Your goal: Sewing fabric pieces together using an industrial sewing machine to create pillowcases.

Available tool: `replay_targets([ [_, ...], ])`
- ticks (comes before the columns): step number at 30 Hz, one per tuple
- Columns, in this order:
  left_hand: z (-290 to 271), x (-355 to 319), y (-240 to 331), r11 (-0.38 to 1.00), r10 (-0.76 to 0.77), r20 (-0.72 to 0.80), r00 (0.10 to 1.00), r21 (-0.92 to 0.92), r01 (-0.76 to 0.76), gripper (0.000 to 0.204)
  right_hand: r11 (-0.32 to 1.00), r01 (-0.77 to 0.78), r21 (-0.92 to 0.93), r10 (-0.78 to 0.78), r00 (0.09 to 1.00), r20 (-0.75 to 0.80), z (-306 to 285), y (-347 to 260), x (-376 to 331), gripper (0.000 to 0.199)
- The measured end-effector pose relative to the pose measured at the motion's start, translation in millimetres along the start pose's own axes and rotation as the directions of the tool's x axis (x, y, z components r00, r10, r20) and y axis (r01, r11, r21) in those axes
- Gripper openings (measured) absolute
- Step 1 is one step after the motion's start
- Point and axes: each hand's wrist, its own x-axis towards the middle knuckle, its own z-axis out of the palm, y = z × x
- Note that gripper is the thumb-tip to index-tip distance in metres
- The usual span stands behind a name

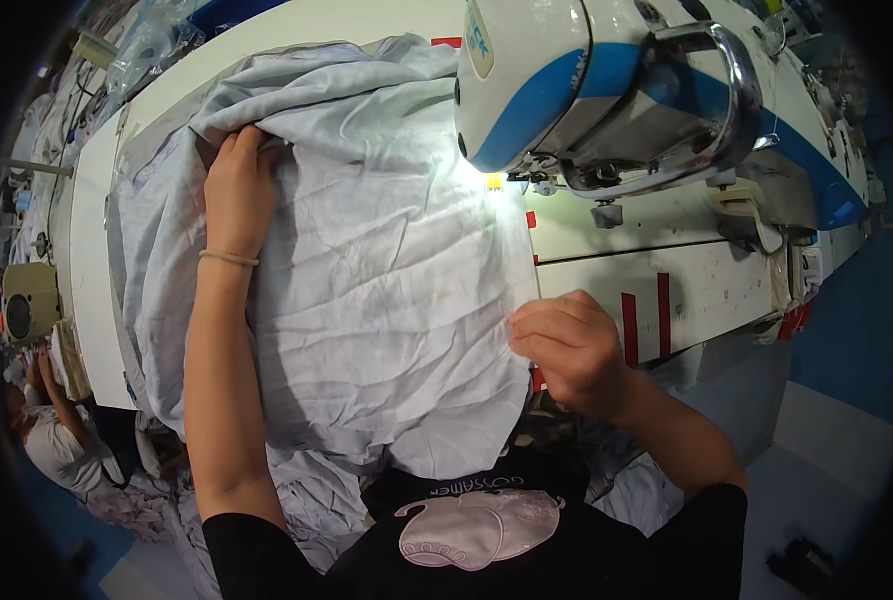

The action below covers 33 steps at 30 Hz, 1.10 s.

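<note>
A wide piece of pale grey-white fabric point(366, 270) lies wrinkled over the sewing table and hangs off its near edge towards me. On its right edge, my right hand point(571, 350) is closed in a pinch, fingertips on the cloth below the needle area. My left hand point(238, 190) reaches far up the left side, its fingers bent into a bunched fold; the fingertips are partly hidden by the cloth. The sewing machine point(546, 90), white and blue, stands at the upper right, its lamp lighting the fabric's edge near the presser foot.
Red tape strips point(663, 315) mark the white table point(586, 300) right of my right hand. A chrome bar point(741, 90) curves around the machine's head. Clear plastic bags point(156, 45) lie at the far left. Another person point(66, 440) works at the left. More cloth point(316, 500) hangs below the table.
</note>
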Motion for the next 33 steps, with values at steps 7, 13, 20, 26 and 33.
replay_targets([
  [7,16,22,-10,0.998,-0.051,-0.146,0.988,0.026,0.056,0.021,0.999,0.015,-0.047,-0.016,0.999,-0.031,0,23,21,0.016],
  [13,32,66,14,0.966,-0.146,-0.263,0.954,-0.248,0.079,0.066,0.995,0.018,-0.098,-0.027,0.995,-0.095,3,22,27,0.018],
  [20,45,120,-20,0.903,-0.275,0.212,0.938,-0.279,0.328,0.038,0.997,-0.003,-0.080,-0.006,0.993,-0.121,6,20,25,0.024],
  [26,36,127,-54,0.264,-0.545,0.019,0.838,-0.945,0.193,0.004,0.994,-0.018,-0.103,0.008,0.995,-0.098,5,17,29,0.022],
  [33,11,112,-125,-0.407,-0.679,0.106,0.727,-0.878,-0.253,0.014,0.992,-0.021,-0.122,0.009,0.995,-0.094,4,13,33,0.019],
])
